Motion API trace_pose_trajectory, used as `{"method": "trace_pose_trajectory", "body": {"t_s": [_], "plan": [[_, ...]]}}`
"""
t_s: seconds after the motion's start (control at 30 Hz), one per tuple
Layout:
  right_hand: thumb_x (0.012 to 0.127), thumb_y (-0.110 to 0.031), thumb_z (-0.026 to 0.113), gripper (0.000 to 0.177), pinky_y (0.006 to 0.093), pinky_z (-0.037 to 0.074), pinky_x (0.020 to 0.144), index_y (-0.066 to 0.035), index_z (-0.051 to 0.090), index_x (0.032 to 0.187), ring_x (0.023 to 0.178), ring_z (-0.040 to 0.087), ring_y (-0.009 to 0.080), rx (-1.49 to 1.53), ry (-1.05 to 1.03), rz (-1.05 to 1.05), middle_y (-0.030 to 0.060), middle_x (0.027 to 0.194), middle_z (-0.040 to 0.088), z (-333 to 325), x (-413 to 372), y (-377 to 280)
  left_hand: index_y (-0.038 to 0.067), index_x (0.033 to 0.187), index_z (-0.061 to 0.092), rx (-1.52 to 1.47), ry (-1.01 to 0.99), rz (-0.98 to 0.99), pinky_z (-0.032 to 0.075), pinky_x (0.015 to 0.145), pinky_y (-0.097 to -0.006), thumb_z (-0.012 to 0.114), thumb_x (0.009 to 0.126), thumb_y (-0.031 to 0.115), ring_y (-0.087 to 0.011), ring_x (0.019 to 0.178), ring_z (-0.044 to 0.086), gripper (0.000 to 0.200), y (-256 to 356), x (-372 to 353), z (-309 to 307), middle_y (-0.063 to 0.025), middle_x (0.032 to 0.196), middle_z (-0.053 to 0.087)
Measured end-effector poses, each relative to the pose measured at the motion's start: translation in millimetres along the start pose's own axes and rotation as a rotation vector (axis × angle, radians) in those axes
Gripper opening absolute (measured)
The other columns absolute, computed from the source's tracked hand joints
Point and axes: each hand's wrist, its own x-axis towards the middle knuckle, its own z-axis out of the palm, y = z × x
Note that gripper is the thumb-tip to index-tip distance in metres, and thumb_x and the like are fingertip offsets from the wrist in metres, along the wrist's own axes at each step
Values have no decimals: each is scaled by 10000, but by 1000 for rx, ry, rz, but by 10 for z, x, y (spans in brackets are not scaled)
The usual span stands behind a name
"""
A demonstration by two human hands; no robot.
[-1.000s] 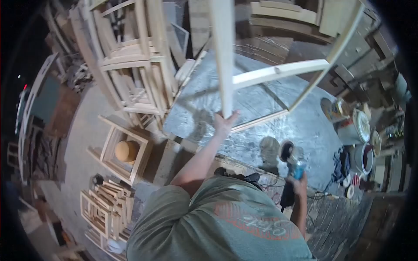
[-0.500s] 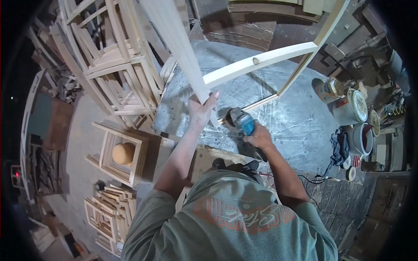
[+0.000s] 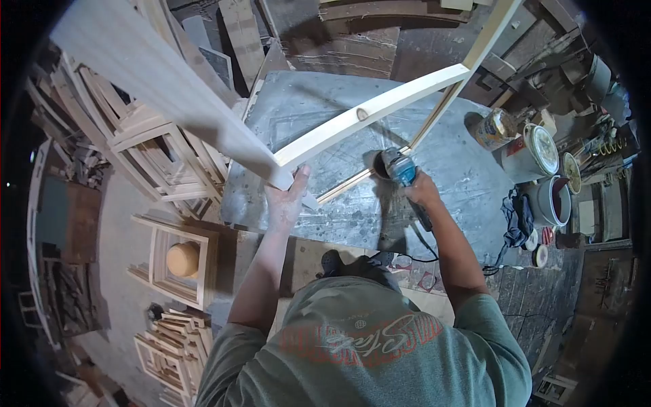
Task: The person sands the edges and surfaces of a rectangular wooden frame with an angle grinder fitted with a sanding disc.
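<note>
A pale wooden frame (image 3: 400, 99) stands tilted over the grey-topped table (image 3: 468, 183), one wide side piece rising close to the camera at upper left. My left hand (image 3: 285, 202) is closed around that side piece near its lower corner. In my right hand (image 3: 424, 191) is a blue angle grinder (image 3: 405, 171), gripped by its body. Its dark disc overlaps the frame's lower rail (image 3: 346, 185), to the right of the rail's middle. A power cord trails from the tool's rear end toward the table's near edge.
Wooden frames (image 3: 152, 146) lean in a stack at left. A small frame (image 3: 203, 271) and a round tan object (image 3: 183, 260) are on the floor below. Along the table's right side stand buckets (image 3: 540, 150), a dark cloth (image 3: 519, 220) and tape rolls (image 3: 540, 256).
The grinder has slid rightward along the lower rail, away from my left hand. The frame has tilted, its wide side piece leaning further left and nearer the camera. My view has shifted slightly.
</note>
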Motion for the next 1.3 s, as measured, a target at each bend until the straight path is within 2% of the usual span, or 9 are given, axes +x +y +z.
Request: {"method": "trace_pose_trajectory", "body": {"t_s": [0.1, 0.33, 0.43, 0.63, 0.73, 0.9, 1.0, 1.13, 1.3], "plan": [[568, -335, 799, 727, 457, 502, 928, -1, 565, 1170, 1099, 622, 407, 6, -26, 47, 261, 1142, 654, -124, 177, 174, 26, 1172, 571, 35, -25, -32, 406, 532, -237, 679, 893, 39, -67, 624, 494, 300, -14, 26, -30, 0, 816, 557], [570, -287, 802, 670, 430, 507, 888, 10, 608, 1138, 1018, 651, 401, 2, 51, 34, 248, 1048, 680, -201, 263, 127, 38, 1201, 556, 41, -38, -34, 401, 523, -252, 660, 901, 38, -80, 607, 476, 318, 12, 30, -13, -5, 814, 534], [566, -307, 800, 691, 443, 502, 896, 6, 600, 1149, 1048, 636, 420, 77, 10, -16, 256, 1072, 675, -106, 326, 211, 9, 987, 634, 14, 3, -10, 398, 507, -225, 676, 900, 42, -52, 579, 502, 101, 45, 53, 25, 13, 725, 567], [558, -363, 806, 763, 452, 510, 914, 21, 575, 1175, 1062, 632, 415, -52, -97, -42, 272, 1101, 659, 63, -58, -291, 12, 994, 640, 8, 1, -6, 401, 499, -219, 685, 892, 35, -49, 570, 504, 113, 56, 58, 29, 14, 715, 572], [580, -370, 780, 761, 455, 514, 907, -9, 558, 1212, 1062, 633, 411, -100, -123, -48, 262, 1113, 657, 292, -209, -468, 9, 1011, 646, 4, -20, -8, 408, 503, -219, 685, 893, 38, -45, 581, 509, 127, 92, 63, 30, 18, 734, 586], [580, -369, 780, 878, 434, 509, 930, 28, 503, 1313, 1079, 626, 413, -131, -259, -69, 283, 1139, 640, 367, -435, -832, 0, 1080, 646, -7, -23, -47, 440, 569, -214, 698, 890, 53, -42, 670, 544, 204, 58, 42, -4, 17, 828, 616], [619, -347, 762, 833, 432, 530, 897, 18, 495, 1319, 1031, 655, 389, -196, -287, -90, 246, 1111, 665, 381, -553, -975, -10, 1105, 641, 9, -22, -38, 474, 656, -227, 709, 885, 66, -57, 762, 576, 243, 2, 56, -23, -2, 903, 638], [638, -330, 747, 887, 428, 531, 899, 11, 433, 1394, 1052, 650, 377, -263, -307, -123, 241, 1126, 659, 557, -606, -977, -22, 1111, 636, -12, -45, -48, 494, 745, -249, 713, 882, 77, -78, 848, 597, 261, -20, 66, -48, -23, 967, 654], [653, -330, 734, 896, 432, 532, 902, 8, 411, 1418, 1047, 652, 371, -276, -305, -151, 239, 1138, 654, 604, -588, -987, -23, 1112, 636, 33, -30, -47, 492, 740, -245, 708, 880, 76, -77, 846, 597, 262, -23, 62, -54, -21, 967, 652]]}}
